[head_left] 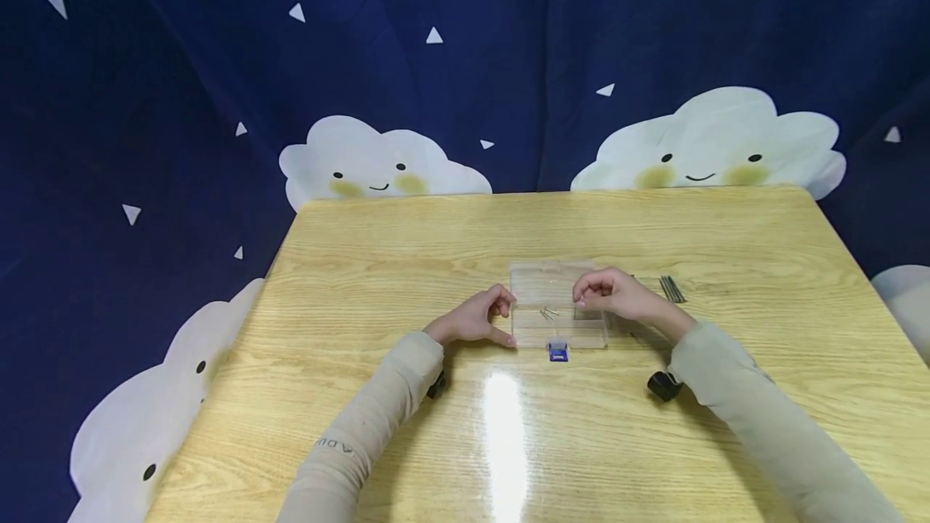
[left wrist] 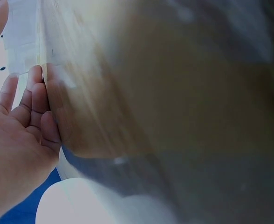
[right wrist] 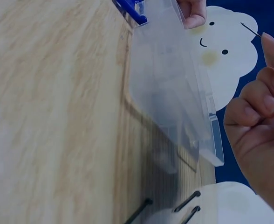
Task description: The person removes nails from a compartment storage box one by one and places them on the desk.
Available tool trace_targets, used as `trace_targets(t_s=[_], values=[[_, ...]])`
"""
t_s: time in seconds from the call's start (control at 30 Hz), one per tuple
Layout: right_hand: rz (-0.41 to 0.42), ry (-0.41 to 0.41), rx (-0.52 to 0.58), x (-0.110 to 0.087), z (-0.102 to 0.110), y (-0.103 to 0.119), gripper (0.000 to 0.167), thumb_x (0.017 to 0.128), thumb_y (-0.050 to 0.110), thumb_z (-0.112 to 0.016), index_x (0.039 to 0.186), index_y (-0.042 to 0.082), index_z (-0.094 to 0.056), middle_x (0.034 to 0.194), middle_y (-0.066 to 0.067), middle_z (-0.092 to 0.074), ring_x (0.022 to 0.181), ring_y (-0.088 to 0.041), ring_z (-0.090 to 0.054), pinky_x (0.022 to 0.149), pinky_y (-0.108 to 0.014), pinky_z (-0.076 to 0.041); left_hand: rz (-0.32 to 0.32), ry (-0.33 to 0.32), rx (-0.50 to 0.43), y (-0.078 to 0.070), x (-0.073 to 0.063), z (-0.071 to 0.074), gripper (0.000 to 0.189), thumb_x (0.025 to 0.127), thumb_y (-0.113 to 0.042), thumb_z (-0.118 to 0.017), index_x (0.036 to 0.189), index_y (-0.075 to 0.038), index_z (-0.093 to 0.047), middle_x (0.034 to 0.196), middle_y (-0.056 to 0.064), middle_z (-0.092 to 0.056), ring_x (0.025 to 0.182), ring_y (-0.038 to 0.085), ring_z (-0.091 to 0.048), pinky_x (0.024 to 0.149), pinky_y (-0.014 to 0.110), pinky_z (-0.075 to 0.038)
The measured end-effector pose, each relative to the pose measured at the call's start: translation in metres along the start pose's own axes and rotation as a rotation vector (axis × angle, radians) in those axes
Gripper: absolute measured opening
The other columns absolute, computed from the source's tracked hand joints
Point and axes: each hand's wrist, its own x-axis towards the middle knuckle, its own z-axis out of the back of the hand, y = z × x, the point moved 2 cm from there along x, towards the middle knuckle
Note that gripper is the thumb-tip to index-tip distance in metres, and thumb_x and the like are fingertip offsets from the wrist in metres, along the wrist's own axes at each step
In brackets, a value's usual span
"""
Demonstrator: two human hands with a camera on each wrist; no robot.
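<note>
A clear plastic compartment box (head_left: 521, 332) lies on the table with its lid up and a blue latch (head_left: 558, 352) at the front. Several small brass-coloured screws (head_left: 549, 314) are in one of its compartments. At the box's left side, my left hand (head_left: 475, 318) rests its fingers along the edge, thumb at the near corner. My right hand (head_left: 613, 294) is above the box's right part. Between its thumb and index finger, the right wrist view shows a pinched thin dark nail (right wrist: 251, 29), its far end pointing out past the fingertips.
To the right of the box, several dark nails (head_left: 672, 289) lie in a row on the wooden table (head_left: 349, 265). In the right wrist view, dark nails (right wrist: 187, 201) are near the box. A dark blue curtain (head_left: 508, 63) with white clouds hangs behind the table.
</note>
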Motion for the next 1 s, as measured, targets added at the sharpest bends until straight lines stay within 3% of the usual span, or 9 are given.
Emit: trace_targets(t_s=[0.2,0.43,0.67,0.8,0.93,1.0], values=[[-0.015,-0.031,-0.012,-0.013,0.004,-0.002,0.007,0.082,-0.005,-0.061,0.087,-0.009,-0.058,0.069,0.003,-0.054,0.056,-0.003,-0.041,0.051,-0.022,-0.037,-0.003,0.004,-0.013,0.000,-0.001,0.001,0.058,0.069,-0.007,-0.079,0.113,0.002,-0.044,0.092,0.015,-0.048,0.083,0.023,-0.044,0.075,0.028,-0.036],[0.009,-0.062,-0.014,-0.031,0.011,-0.003,0.011,0.083,-0.007,-0.059,0.088,-0.015,-0.054,0.071,-0.012,-0.057,0.056,-0.004,-0.043,0.048,-0.033,-0.036,0.011,0.006,-0.012,0.000,-0.001,0.000,0.058,0.069,-0.008,-0.080,0.113,0.002,-0.044,0.092,0.014,-0.048,0.082,0.020,-0.043,0.075,0.025,-0.036],[0.026,-0.105,-0.063,-0.048,0.018,-0.006,0.007,0.083,-0.008,-0.059,0.087,-0.012,-0.056,0.067,-0.007,-0.056,0.053,-0.002,-0.041,0.045,-0.035,-0.034,0.007,-0.013,0.026,0.000,-0.001,-0.001,0.058,0.068,-0.008,-0.080,0.114,0.002,-0.045,0.093,0.013,-0.049,0.085,0.018,-0.045,0.079,0.024,-0.036],[0.034,-0.083,-0.052,-0.058,0.023,-0.010,0.006,0.083,-0.010,-0.057,0.087,-0.014,-0.056,0.068,-0.018,-0.054,0.052,-0.003,-0.040,0.045,-0.033,-0.034,0.011,-0.018,0.029,0.001,-0.001,-0.001,0.059,0.068,-0.009,-0.080,0.113,0.001,-0.045,0.093,0.012,-0.050,0.085,0.018,-0.045,0.079,0.024,-0.036],[-0.022,-0.070,-0.059,-0.069,0.028,-0.015,0.004,0.083,-0.008,-0.057,0.086,-0.011,-0.058,0.069,-0.018,-0.056,0.054,-0.009,-0.046,0.049,-0.029,-0.039,0.010,-0.020,0.023,0.001,0.000,-0.001,0.058,0.068,-0.009,-0.080,0.113,0.001,-0.046,0.093,0.013,-0.050,0.086,0.019,-0.046,0.080,0.027,-0.037],[-0.071,-0.068,-0.081,-0.074,0.030,-0.018,0.004,0.083,-0.005,-0.059,0.086,-0.008,-0.060,0.063,-0.010,-0.053,0.054,-0.009,-0.045,0.051,-0.027,-0.040,0.006,-0.017,0.019,0.002,0.000,-0.002,0.059,0.068,-0.008,-0.080,0.114,0.002,-0.045,0.094,0.015,-0.050,0.087,0.022,-0.046,0.081,0.030,-0.037]])
